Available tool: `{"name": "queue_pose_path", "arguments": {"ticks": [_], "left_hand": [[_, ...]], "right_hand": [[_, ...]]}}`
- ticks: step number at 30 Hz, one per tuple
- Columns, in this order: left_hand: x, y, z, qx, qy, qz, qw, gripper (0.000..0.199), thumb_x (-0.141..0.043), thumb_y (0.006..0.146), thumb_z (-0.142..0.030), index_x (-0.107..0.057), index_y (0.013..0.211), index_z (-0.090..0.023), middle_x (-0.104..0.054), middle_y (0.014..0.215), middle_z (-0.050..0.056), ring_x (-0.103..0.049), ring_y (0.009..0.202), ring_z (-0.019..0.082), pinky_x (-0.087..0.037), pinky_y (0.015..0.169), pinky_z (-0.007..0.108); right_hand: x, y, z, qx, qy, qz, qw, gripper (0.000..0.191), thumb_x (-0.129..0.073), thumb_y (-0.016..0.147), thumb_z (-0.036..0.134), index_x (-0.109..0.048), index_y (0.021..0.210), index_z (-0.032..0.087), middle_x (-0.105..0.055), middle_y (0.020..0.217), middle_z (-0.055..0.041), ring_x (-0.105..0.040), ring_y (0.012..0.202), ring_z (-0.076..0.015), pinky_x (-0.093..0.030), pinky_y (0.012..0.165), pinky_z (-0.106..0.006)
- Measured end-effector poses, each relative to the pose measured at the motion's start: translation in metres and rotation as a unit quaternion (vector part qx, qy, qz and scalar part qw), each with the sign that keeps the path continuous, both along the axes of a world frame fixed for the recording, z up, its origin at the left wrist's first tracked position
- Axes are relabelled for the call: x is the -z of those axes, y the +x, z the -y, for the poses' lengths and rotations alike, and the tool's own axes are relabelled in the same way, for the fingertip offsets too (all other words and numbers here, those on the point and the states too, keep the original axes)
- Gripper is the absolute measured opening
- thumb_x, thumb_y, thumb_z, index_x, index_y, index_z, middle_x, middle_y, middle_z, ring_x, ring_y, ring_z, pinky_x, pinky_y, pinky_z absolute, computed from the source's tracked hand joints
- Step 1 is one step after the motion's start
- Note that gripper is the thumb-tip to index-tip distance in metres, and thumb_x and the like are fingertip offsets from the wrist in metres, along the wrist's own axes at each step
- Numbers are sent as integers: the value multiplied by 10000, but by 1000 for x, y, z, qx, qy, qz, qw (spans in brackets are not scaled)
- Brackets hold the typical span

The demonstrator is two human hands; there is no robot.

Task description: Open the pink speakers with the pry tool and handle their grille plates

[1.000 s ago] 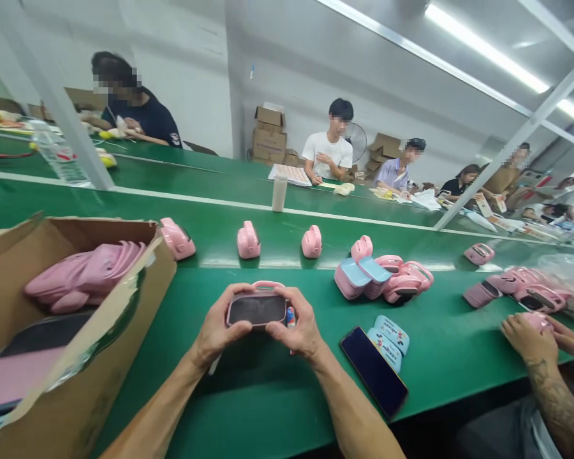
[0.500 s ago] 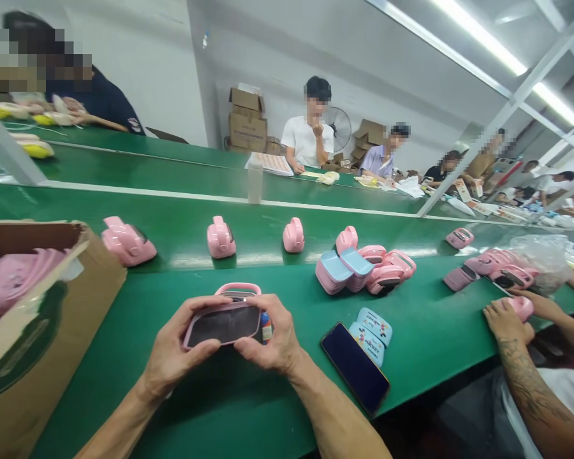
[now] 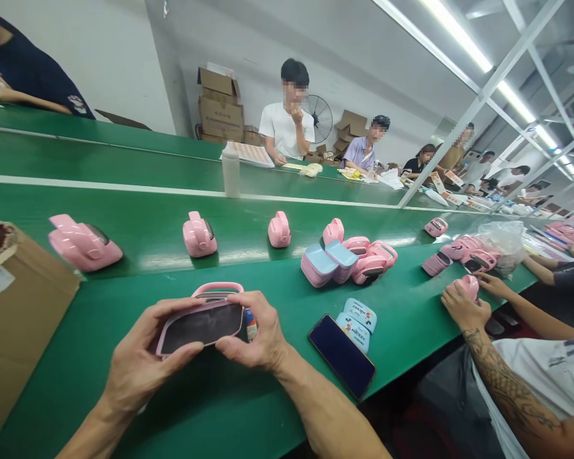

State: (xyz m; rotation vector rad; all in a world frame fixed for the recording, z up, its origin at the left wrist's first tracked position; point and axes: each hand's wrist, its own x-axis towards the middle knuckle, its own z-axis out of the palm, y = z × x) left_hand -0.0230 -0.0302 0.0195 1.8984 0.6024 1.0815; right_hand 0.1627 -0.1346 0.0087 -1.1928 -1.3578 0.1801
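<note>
Between my left hand (image 3: 138, 350) and my right hand (image 3: 261, 335) is a dark panel with a pink rim (image 3: 203, 330), tilted toward me. Fingers grip its top edge and both thumbs press its lower edge. Just behind it rises a pink carry handle (image 3: 218, 286); the panel hides most of what lies below, so I cannot tell whether the two are joined. A small blue, white and red object (image 3: 251, 326) shows partly by my right fingers. To the right lie a dark-screened phone (image 3: 342, 355) and light blue cases with cartoon print (image 3: 356, 324).
Pink handled devices (image 3: 199, 234) stand spaced along the far strip. Stacked pink-and-blue pieces (image 3: 319, 262) sit beside more devices. A cardboard box (image 3: 33, 319) is at left, a whitish bottle (image 3: 230, 169) behind. At right, a co-worker's hands (image 3: 466, 309) hold a pink device.
The view has swung right, so the box and bench items sit further left. My hands keep their grip on the panel, which looks slightly nearer and more tilted.
</note>
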Motion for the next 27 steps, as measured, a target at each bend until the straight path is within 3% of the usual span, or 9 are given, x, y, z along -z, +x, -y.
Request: {"name": "queue_pose_path", "arguments": {"ticks": [8, 13, 18, 23, 27], "left_hand": [[12, -2, -14, -7, 2, -12, 1000, 598, -889, 809, -570, -678, 1299, -300, -715, 1267, 46, -747, 1159, 291, -650, 1040, 432], [23, -1, -18, -46, -3, -4, 999, 689, -898, 751, -652, -673, 1291, -288, -720, 1261, 71, -743, 1167, 336, -625, 1079, 530], [21, 1, -15, -49, -31, -2, 998, 728, -920, 721, -643, -670, 1292, -266, -725, 1277, 103, -737, 1191, 369, -597, 1099, 597], [13, 0, -13, -44, -27, -18, 999, 731, -914, 721, -659, -686, 1280, -248, -735, 1270, 114, -749, 1183, 361, -631, 1058, 560], [10, 0, -10, -20, -35, 3, 999, 683, -936, 743, -585, -679, 1271, -235, -758, 1240, 99, -782, 1122, 311, -685, 967, 439]], "right_hand": [[3, 2, -3, 7, -1, -8, 1000, 658, -809, 801, 602, -643, 1333, 252, -764, 1255, -98, -733, 1134, -268, -578, 1034, -425], [5, 3, -4, 10, -22, -38, 999, 673, -834, 757, 608, -651, 1301, 255, -765, 1234, -91, -738, 1129, -275, -578, 1035, -429], [7, 2, -3, 0, 1, -47, 999, 671, -821, 768, 588, -637, 1320, 253, -755, 1241, -92, -733, 1128, -272, -587, 1028, -434], [6, 1, -1, 0, 19, -30, 999, 660, -793, 816, 562, -631, 1368, 239, -741, 1278, -111, -729, 1142, -272, -602, 1007, -436], [3, 2, 1, -3, 8, -24, 1000, 654, -789, 827, 571, -638, 1370, 240, -745, 1269, -110, -727, 1136, -273, -602, 1010, -438]]}}
